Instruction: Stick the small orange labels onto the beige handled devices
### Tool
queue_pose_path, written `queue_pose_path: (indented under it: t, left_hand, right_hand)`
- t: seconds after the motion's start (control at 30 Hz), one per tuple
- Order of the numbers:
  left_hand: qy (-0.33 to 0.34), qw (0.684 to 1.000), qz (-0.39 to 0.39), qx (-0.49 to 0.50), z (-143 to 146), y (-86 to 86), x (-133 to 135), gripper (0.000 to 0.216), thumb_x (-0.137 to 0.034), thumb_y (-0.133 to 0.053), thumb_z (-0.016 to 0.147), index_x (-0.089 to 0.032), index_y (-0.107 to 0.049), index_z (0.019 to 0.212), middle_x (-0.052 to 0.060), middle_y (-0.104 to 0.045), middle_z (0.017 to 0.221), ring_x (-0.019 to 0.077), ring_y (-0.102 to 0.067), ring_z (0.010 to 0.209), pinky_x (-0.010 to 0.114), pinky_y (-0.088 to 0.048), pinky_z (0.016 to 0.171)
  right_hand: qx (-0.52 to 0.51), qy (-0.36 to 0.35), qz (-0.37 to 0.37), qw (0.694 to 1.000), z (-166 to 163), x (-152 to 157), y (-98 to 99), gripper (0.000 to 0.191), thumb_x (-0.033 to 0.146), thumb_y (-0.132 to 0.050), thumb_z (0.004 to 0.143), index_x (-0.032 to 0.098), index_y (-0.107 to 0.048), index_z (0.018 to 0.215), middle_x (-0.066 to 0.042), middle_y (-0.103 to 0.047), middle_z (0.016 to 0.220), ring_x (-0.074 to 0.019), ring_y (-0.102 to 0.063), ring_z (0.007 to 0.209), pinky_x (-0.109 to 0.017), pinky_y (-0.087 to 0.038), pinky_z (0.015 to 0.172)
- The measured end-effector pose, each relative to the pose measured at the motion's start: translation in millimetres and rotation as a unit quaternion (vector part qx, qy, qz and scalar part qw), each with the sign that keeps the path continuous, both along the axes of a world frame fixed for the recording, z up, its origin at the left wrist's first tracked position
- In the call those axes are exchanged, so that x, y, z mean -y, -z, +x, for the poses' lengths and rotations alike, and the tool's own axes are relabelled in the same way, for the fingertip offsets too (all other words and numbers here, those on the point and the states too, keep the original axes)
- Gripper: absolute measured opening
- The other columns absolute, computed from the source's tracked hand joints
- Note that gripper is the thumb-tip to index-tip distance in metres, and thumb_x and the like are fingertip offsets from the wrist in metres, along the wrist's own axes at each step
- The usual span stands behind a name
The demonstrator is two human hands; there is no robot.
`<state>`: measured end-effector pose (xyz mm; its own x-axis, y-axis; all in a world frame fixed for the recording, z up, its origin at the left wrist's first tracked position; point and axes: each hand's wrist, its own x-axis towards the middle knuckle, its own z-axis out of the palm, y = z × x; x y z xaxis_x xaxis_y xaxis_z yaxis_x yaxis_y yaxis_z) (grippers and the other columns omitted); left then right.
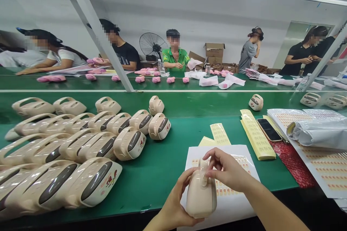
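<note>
While the rows of finished beige casings (81,151) crowd the green table (162,173) to the left, the left hand (173,205) cups the beige casing (201,196) from below, held upright over the white sticker sheet (235,205) near the table's front edge. Further right, the right hand (226,169) pinches narrowly at the casing's top; by my judgement a sticker should be pressed flat with the casing braced, clear of the yellow strips (256,137) and phone (269,130).
</note>
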<state>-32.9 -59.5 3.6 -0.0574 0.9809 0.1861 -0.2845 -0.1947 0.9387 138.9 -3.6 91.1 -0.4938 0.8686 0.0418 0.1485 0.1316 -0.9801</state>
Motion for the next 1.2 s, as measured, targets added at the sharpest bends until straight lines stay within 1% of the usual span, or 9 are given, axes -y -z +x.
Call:
queue_pose_path:
  t: [0.27, 0.47, 0.63, 0.7, 0.77, 0.9, 1.03, 1.1, 1.2]
  left_hand:
    - [0.023, 0.974, 0.151, -0.165, -7.8, 0.7, -2.4, 0.1, 0.004, -0.077, 0.03, -0.03, -0.054, 0.121, 0.011, -0.061, 0.118, 0.0371, -0.058, 0.102, 0.048, -0.04, 0.093]
    - [0.006, 0.963, 0.186, -0.196, -10.5, 4.8, -4.9, 0.101, 0.002, -0.078, 0.031, -0.029, -0.052, 0.124, 0.013, -0.059, 0.119, 0.0391, -0.056, 0.104, 0.051, -0.039, 0.092]
    - [-0.006, 0.972, 0.168, -0.164, -9.7, 5.4, -6.5, 0.098, 0.005, -0.077, 0.028, -0.028, -0.057, 0.119, 0.013, -0.062, 0.116, 0.0385, -0.056, 0.104, 0.048, -0.039, 0.094]
    - [-0.003, 0.97, 0.178, -0.168, -7.9, 4.6, -7.1, 0.099, 0.004, -0.077, 0.029, -0.029, -0.056, 0.119, 0.012, -0.062, 0.117, 0.0377, -0.057, 0.104, 0.047, -0.04, 0.094]
    - [-0.005, 0.965, 0.189, -0.18, -7.5, 5.5, -8.3, 0.099, 0.003, -0.078, 0.031, -0.031, -0.054, 0.12, 0.01, -0.061, 0.119, 0.0371, -0.056, 0.105, 0.047, -0.04, 0.094]
    - [0.03, 0.944, 0.233, -0.233, -13.5, 10.1, -12.2, 0.104, -0.011, -0.082, 0.035, -0.035, -0.042, 0.128, 0.008, -0.053, 0.127, 0.0367, -0.05, 0.112, 0.051, -0.039, 0.095]
    - [0.074, 0.925, 0.263, -0.264, -19.2, 6.3, -11.7, 0.101, -0.027, -0.084, 0.044, -0.036, -0.032, 0.131, 0.011, -0.047, 0.132, 0.0365, -0.046, 0.117, 0.052, -0.039, 0.094]
    - [0.086, 0.929, 0.257, -0.251, -16.8, 1.7, -8.3, 0.095, -0.033, -0.082, 0.048, -0.036, -0.035, 0.129, 0.012, -0.046, 0.132, 0.0372, -0.045, 0.117, 0.051, -0.04, 0.093]
    - [0.043, 0.958, 0.209, -0.192, -7.4, -1.8, -1.5, 0.079, -0.039, -0.079, 0.052, -0.037, -0.044, 0.122, 0.01, -0.05, 0.128, 0.0361, -0.047, 0.115, 0.051, -0.038, 0.094]
  right_hand:
    - [0.077, -0.043, 0.037, 0.995, 2.4, 6.3, -4.3, 0.027, 0.005, -0.056, 0.066, 0.025, -0.053, 0.084, 0.006, -0.057, 0.07, -0.0126, -0.052, 0.065, -0.023, -0.039, 0.058]
    - [0.116, -0.011, 0.166, 0.979, -1.2, 12.8, -2.8, 0.019, 0.005, -0.051, 0.069, 0.023, -0.051, 0.077, 0.004, -0.059, 0.07, -0.0128, -0.054, 0.063, -0.022, -0.042, 0.055]
    - [0.159, -0.011, 0.369, 0.916, -0.8, 19.5, 12.3, 0.018, 0.009, -0.041, 0.082, 0.022, -0.054, 0.081, -0.001, -0.062, 0.075, -0.0154, -0.055, 0.068, -0.026, -0.045, 0.059]
    - [0.184, -0.014, 0.448, 0.875, 0.2, 22.5, 19.0, 0.019, 0.014, -0.042, 0.087, 0.02, -0.055, 0.099, -0.005, -0.064, 0.081, -0.0178, -0.056, 0.073, -0.029, -0.046, 0.064]
    - [0.201, -0.006, 0.476, 0.856, 0.8, 23.6, 23.8, 0.033, 0.023, -0.048, 0.087, 0.019, -0.046, 0.12, -0.008, -0.065, 0.095, -0.0205, -0.056, 0.079, -0.033, -0.046, 0.072]
    - [0.183, 0.005, 0.352, 0.918, 0.3, 16.7, 26.3, 0.069, 0.038, -0.062, 0.076, 0.019, -0.03, 0.134, -0.012, -0.057, 0.116, -0.0249, -0.052, 0.096, -0.04, -0.044, 0.084]
    - [0.105, -0.066, 0.197, 0.972, -1.9, 3.1, 26.4, 0.078, 0.052, -0.068, 0.063, 0.02, -0.037, 0.128, -0.013, -0.041, 0.13, -0.0309, -0.033, 0.121, -0.047, -0.029, 0.099]
    - [0.033, -0.104, 0.106, 0.988, -4.5, -2.4, 27.7, 0.074, 0.058, -0.067, 0.059, 0.022, -0.041, 0.119, -0.011, -0.044, 0.122, -0.0285, -0.04, 0.114, -0.043, -0.034, 0.094]
    - [-0.062, -0.11, -0.013, 0.992, -9.4, -9.6, 31.7, 0.058, 0.061, -0.063, 0.062, 0.024, -0.044, 0.102, -0.002, -0.048, 0.097, -0.0154, -0.049, 0.078, -0.029, -0.042, 0.07]
